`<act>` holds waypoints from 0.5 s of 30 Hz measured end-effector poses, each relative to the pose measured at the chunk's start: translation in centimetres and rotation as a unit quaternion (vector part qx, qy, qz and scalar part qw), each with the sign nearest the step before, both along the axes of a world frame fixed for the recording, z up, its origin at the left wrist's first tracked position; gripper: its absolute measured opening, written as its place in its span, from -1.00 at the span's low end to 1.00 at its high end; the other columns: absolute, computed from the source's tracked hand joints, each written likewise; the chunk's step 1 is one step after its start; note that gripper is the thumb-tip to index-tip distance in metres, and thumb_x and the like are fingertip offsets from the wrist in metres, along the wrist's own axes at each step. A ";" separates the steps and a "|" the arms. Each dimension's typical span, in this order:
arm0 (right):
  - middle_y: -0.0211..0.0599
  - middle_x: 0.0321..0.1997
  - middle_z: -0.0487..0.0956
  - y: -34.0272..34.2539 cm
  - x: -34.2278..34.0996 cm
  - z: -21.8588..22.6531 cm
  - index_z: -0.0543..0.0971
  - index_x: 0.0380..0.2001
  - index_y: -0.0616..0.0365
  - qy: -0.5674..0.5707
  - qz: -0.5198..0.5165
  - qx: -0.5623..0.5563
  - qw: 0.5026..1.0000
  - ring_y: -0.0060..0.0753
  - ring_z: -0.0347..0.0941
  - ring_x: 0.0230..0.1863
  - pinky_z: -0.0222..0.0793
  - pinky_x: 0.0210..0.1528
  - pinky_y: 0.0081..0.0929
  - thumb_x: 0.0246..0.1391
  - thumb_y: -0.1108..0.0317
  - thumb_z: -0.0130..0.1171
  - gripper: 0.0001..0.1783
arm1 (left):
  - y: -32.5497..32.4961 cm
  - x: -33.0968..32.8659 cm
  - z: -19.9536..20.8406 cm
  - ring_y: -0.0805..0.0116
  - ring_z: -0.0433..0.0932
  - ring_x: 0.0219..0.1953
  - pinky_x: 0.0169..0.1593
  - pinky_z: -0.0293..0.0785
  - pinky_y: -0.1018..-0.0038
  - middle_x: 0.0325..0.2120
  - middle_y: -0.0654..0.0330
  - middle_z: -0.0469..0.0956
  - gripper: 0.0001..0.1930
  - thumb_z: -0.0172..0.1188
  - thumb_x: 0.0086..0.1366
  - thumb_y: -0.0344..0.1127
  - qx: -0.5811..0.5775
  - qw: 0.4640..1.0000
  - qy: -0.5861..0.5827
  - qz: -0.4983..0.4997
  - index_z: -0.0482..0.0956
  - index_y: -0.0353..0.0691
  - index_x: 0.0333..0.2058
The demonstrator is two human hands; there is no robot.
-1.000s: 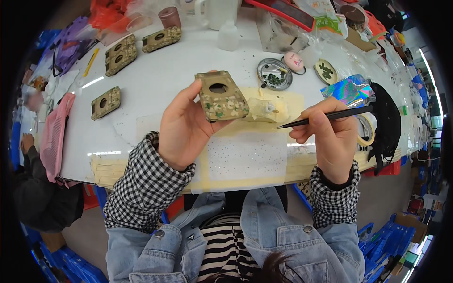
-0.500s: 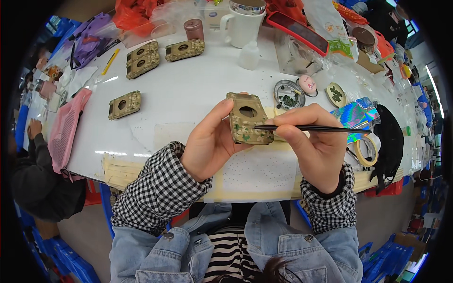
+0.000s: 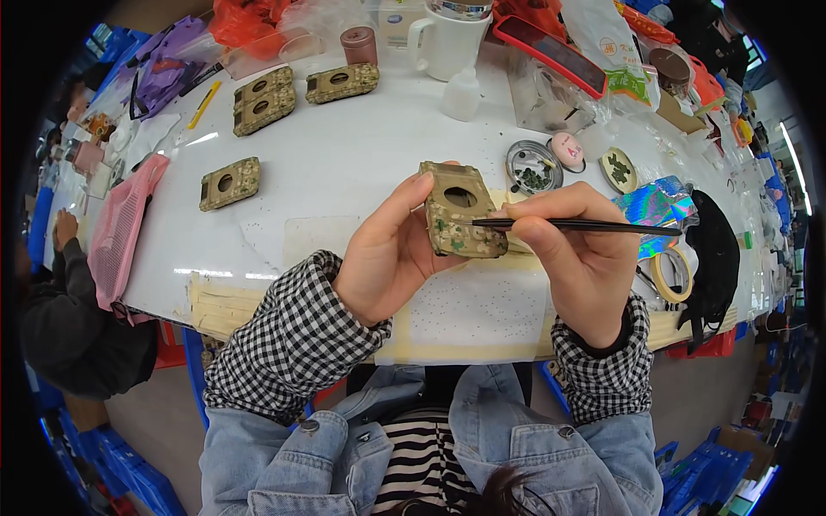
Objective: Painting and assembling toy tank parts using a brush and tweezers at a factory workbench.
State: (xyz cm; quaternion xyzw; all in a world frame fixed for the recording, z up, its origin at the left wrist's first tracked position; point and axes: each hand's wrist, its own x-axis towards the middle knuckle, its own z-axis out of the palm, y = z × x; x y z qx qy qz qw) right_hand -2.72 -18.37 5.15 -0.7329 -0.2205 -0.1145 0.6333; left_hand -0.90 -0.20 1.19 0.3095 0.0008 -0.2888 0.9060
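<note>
The tan block (image 3: 462,209) with its round hole sits up off the table in my left hand (image 3: 391,254), thumb on its near side and fingers curled round the far edge, clamped on it. Its lower face, speckled with small green and pale bits, is turned toward me. My right hand (image 3: 585,258) pinches a thin black tool (image 3: 572,226) between thumb and forefinger, fingers closed tight on the shaft; it lies nearly level, its tip touching the speckled face of the block.

Under my hands lies a pale dotted sheet (image 3: 482,314) taped along the near edge of the white table (image 3: 344,163). Just beyond my right hand stand a round tin (image 3: 533,167) of dark green bits, a small pink piece (image 3: 567,149) and another round dish (image 3: 619,169). To the right are a shiny foil wrapper (image 3: 656,206) and a roll of tape (image 3: 672,275).

Further out on the left, one more block (image 3: 230,183) lies flat, with three others (image 3: 297,93) near the far edge. A white mug (image 3: 447,43) and a small white bottle (image 3: 462,93) stand behind. At the far left another person's arm (image 3: 69,258) rests beside a pink mesh bag (image 3: 120,228).
</note>
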 end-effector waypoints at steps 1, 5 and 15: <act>-0.33 -0.42 0.58 0.0 0.0 0.0 0.58 -0.38 0.28 0.000 0.000 -0.001 1.000 -0.61 0.44 -0.40 0.33 -0.33 -0.66 -0.03 0.52 0.24 -0.90 | 0.0 0.0 0.0 0.33 0.49 -0.03 0.02 0.49 0.38 -0.03 0.09 0.43 -0.56 -0.24 0.39 -0.09 -0.001 1.000 0.002 0.001 0.24 -0.25 0.11; -0.32 -0.42 0.58 0.0 0.0 -0.1 0.58 -0.38 0.28 -0.001 -0.002 -0.002 1.000 -0.60 0.44 -0.40 0.34 -0.34 -0.67 -0.03 0.52 0.25 -0.90 | -0.1 0.0 0.0 0.33 0.49 -0.03 0.01 0.49 0.38 -0.03 0.10 0.43 -0.56 -0.23 0.39 -0.09 0.000 1.000 0.001 0.002 0.25 -0.25 0.10; -0.32 -0.43 0.58 0.0 0.1 -0.2 0.59 -0.38 0.28 -0.010 -0.004 -0.008 1.000 -0.61 0.45 -0.41 0.33 -0.36 -0.68 -0.04 0.51 0.26 -0.89 | 0.0 0.0 0.0 0.33 0.49 -0.03 0.02 0.48 0.37 -0.03 0.10 0.43 -0.56 -0.23 0.39 -0.08 0.004 1.000 0.003 0.003 0.26 -0.25 0.10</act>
